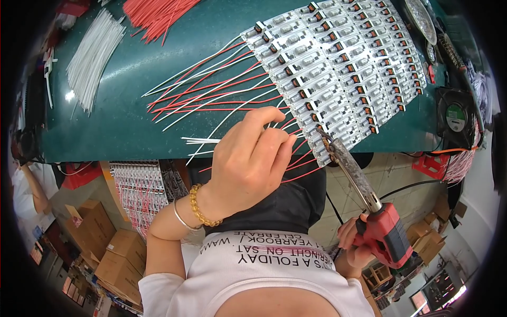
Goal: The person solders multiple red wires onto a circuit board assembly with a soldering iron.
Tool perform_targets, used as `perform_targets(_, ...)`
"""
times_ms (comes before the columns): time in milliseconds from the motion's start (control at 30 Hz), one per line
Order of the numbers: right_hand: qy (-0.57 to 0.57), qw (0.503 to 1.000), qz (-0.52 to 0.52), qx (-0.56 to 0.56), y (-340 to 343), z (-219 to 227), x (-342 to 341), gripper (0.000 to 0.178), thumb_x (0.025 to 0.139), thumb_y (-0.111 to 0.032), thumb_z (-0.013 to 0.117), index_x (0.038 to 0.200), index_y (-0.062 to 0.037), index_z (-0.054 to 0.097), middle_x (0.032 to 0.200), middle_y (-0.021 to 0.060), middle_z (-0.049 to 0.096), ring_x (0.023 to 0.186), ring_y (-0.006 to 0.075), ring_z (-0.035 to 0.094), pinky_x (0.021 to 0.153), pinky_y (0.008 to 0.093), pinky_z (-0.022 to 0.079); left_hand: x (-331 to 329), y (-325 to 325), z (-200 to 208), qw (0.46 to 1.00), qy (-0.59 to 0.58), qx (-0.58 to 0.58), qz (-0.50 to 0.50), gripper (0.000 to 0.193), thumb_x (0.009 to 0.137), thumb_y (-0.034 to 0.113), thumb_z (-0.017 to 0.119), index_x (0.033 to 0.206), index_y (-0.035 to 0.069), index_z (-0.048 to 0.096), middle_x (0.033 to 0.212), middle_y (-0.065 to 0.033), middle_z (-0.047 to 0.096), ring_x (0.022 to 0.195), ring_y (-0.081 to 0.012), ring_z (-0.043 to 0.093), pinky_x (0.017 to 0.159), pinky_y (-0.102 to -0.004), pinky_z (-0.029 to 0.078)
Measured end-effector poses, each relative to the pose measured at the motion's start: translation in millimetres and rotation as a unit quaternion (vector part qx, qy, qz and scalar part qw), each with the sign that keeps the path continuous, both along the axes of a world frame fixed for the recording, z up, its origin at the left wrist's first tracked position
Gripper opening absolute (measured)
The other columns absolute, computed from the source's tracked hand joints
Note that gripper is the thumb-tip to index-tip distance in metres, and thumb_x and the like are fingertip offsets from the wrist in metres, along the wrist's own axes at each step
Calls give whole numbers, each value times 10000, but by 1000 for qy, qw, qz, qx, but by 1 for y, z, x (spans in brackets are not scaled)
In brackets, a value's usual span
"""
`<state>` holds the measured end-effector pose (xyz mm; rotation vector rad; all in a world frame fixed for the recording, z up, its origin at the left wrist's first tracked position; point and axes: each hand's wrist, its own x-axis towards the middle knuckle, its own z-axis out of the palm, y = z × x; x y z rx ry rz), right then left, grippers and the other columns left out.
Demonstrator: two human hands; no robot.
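Note:
A panel of joined silver circuit boards (343, 63) lies on the green table, with red and white wires (211, 87) running out from its left edge. My left hand (251, 156) is over the panel's lower left edge, thumb and fingers pinched together. Several short white wires (199, 141) stick out from its left side, held in the palm. My right hand (351, 240) grips the red handle of a soldering gun (388, 232). Its dark tip touches or hovers just above the boards near my left fingertips; I cannot tell which. The fingertips' exact hold is partly hidden.
On the green table (58, 132), a white wire bundle (97, 58) and a red wire pile (158, 16) lie at the far left. A black fan (455, 119) and a metal dish (421, 21) stand right. Wired boards (137, 185) and cardboard boxes (120, 259) are below left.

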<state>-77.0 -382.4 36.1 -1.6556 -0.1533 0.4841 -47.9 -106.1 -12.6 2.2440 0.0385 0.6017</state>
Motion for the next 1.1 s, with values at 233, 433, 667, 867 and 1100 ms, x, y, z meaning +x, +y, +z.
perform_targets(233,-15,1000,-16,3,0,-3,-2,895,842,-672,589,1370,33,427,519,-32,469,444,117,471,497,274,421,-2,1,7,999,33,-5,-17,156,752,-41,756,859,1,652,1007,-125,621,657,-175,584,532,-271,464)
perform_targets(433,-36,998,-15,40,-7,-8,-6,868,876,-649,568,1365,53,419,517,-30,467,431,120,467,488,280,423,-5,6,5,997,26,-43,-59,200,711,-7,787,861,33,661,1014,-110,628,653,-173,555,551,-280,423)
perform_targets(667,-25,1000,-3,9,-16,-9,-12,870,851,-668,579,1309,61,450,521,-21,472,442,125,476,486,289,432,-7,-15,-1,999,-12,39,-6,202,692,33,753,816,74,599,977,-43,628,745,-219,532,680,-353,361)
perform_targets(867,69,985,-141,-66,-3,7,-19,736,651,-714,752,797,-67,433,582,14,539,505,140,527,503,257,389,-6,-14,-4,999,-24,46,-4,206,686,29,746,817,73,593,973,-40,631,734,-216,525,681,-352,362)
perform_targets(1100,44,996,-76,-34,-16,0,-16,718,661,-715,750,711,-43,502,584,5,523,544,154,522,515,287,359,-7,-14,-2,999,-17,49,-1,206,699,13,758,837,74,618,966,-67,660,736,-218,546,675,-343,365)
